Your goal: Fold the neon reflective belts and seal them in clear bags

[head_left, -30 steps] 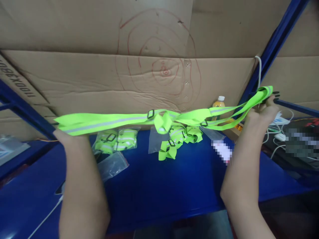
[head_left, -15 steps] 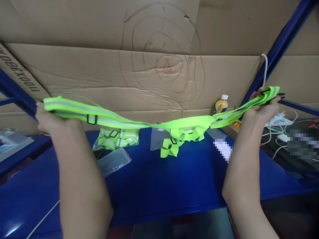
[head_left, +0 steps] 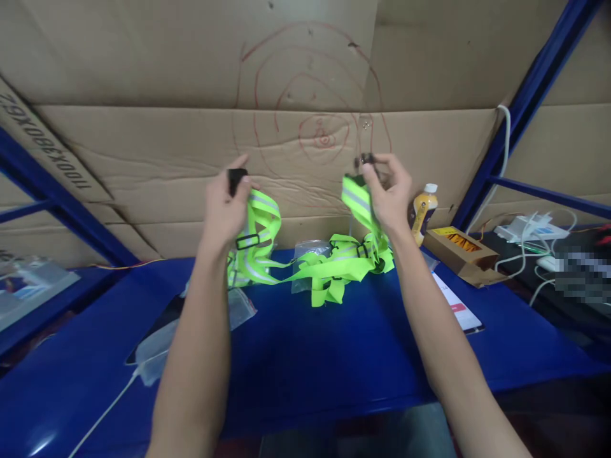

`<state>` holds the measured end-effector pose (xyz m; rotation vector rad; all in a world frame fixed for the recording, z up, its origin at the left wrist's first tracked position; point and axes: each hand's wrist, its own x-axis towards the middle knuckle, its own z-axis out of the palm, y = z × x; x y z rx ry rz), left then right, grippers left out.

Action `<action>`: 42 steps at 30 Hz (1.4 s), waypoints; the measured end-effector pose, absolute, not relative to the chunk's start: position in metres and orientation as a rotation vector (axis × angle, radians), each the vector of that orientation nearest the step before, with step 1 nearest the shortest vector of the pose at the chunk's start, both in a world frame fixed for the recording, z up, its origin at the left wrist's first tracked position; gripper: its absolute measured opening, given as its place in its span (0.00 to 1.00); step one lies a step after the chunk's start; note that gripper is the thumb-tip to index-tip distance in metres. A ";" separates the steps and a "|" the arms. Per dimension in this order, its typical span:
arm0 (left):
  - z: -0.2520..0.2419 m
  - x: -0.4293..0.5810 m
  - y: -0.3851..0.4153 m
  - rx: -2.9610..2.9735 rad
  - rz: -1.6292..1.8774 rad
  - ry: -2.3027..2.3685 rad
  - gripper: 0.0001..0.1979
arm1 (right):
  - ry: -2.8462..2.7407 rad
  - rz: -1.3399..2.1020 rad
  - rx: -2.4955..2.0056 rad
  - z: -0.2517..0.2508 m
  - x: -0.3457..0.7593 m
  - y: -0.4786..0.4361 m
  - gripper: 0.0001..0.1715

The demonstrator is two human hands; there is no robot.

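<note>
I hold a neon green reflective strap (head_left: 260, 245) with grey stripes and black buckles in both hands, raised above the blue table (head_left: 305, 362). My left hand (head_left: 226, 207) is closed round one end, a black buckle showing at its fingertips. My right hand (head_left: 389, 194) pinches the other end, also at a black clip. The strap droops between them onto a heap of the same green webbing (head_left: 338, 267) lying on the table.
Clear plastic bags (head_left: 241, 312) lie on the table left of centre. A small bottle (head_left: 422, 210), an open cardboard box (head_left: 461, 254), a paper sheet (head_left: 456, 302) and white cables (head_left: 529, 232) sit at right. Cardboard (head_left: 143, 146) lines the back. Blue rack struts (head_left: 518, 108) frame both sides.
My hands have come together from far apart to near the middle. The strap, stretched out before, now hangs slack in loops between them.
</note>
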<state>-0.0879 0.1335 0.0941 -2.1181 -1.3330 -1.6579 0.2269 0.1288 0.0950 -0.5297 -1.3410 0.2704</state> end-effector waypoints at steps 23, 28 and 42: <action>0.090 0.003 0.085 -2.247 -0.913 -0.972 0.39 | -1.820 0.531 -0.511 0.099 0.219 0.105 0.29; 0.091 0.006 0.083 -2.261 -0.892 -0.984 0.39 | -1.798 0.562 -0.506 0.098 0.219 0.106 0.23; 0.098 0.015 0.065 -2.159 -0.994 -0.952 0.38 | -1.741 0.686 -0.490 0.111 0.219 0.081 0.12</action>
